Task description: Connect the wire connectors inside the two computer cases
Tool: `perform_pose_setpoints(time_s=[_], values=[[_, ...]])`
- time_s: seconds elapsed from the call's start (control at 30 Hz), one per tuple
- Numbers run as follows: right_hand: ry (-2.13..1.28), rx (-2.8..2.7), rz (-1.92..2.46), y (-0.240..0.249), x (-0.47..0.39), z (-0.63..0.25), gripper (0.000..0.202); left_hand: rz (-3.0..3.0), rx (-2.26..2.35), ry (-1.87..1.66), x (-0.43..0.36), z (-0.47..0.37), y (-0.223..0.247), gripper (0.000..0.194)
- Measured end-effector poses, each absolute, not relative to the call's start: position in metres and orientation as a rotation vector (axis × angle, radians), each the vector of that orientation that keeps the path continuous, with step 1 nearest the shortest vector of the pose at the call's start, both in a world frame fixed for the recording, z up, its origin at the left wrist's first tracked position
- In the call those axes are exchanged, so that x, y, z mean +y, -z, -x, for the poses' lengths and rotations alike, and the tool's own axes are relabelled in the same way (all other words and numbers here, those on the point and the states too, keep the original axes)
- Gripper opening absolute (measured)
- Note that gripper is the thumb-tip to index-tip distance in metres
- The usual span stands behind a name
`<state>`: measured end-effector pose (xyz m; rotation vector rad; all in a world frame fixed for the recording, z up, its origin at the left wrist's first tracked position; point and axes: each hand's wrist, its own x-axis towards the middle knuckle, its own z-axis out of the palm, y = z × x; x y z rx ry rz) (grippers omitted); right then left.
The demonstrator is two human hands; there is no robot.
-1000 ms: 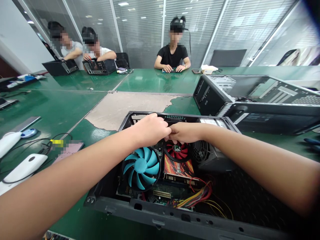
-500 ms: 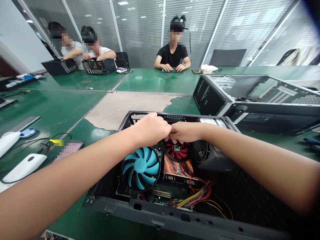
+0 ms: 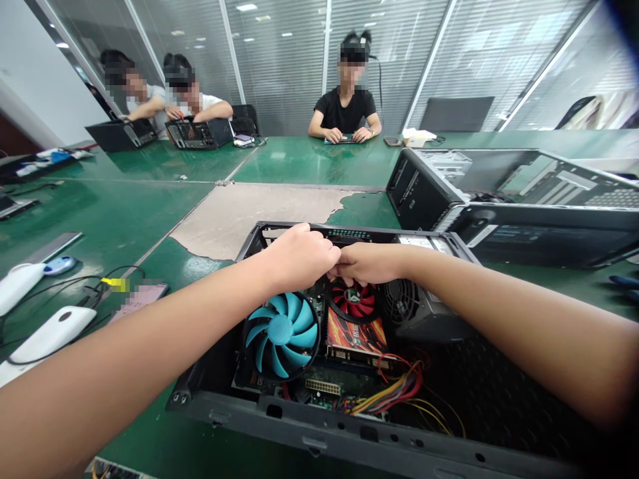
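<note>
An open black computer case (image 3: 299, 422) lies in front of me. My left hand (image 3: 305, 256) and my right hand (image 3: 363, 261) meet over its far side, fingers closed and together. Whatever they grip is hidden behind the fingers. Just below my right hand is a graphics card (image 3: 357, 334) with a red fan (image 3: 352, 299). A blue CPU cooler fan (image 3: 280, 330) sits nearer, below my left hand. To the right of the card is the power supply (image 3: 424, 316). Coloured cables (image 3: 394, 392) lie bundled on the motherboard (image 3: 279, 386) beside a white power socket (image 3: 323, 386).
A second open case (image 3: 429, 186) stands at the right rear. Across the green table (image 3: 294, 156) sit several people, some with computer cases. White devices (image 3: 54, 332), cables and a phone (image 3: 140, 299) lie at the left. A bare patch (image 3: 259, 209) shows in the tabletop.
Both hands stay together at the same spot, with only a very slight shift of the fingers. The view has moved slightly.
</note>
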<state>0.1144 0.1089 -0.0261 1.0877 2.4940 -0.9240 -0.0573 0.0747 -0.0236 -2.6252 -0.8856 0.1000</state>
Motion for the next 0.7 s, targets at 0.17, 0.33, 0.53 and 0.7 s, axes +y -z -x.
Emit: perform_pose_setpoints(time_s=[0.17,0.33,0.53,0.7], values=[[0.885,2.494,-1.072,0.0268,0.1099,-0.1150,0.025,2.644,-0.851,-0.082,0.0761,0.0576,0.0250,0.010],[0.908,2.486,-1.061,0.0286,0.1111,-0.1154,0.025,2.648,-0.826,-0.080,0.0768,0.0575,0.0260,0.010],[0.918,2.483,-1.077,0.0291,0.1119,-0.1146,0.022,2.651,-0.831,-0.083,0.0764,0.0573,0.0259,0.010],[0.896,2.489,-1.074,0.0262,0.1106,-0.1139,0.022,2.653,-0.861,-0.122,0.0753,0.0569,0.0248,0.011]])
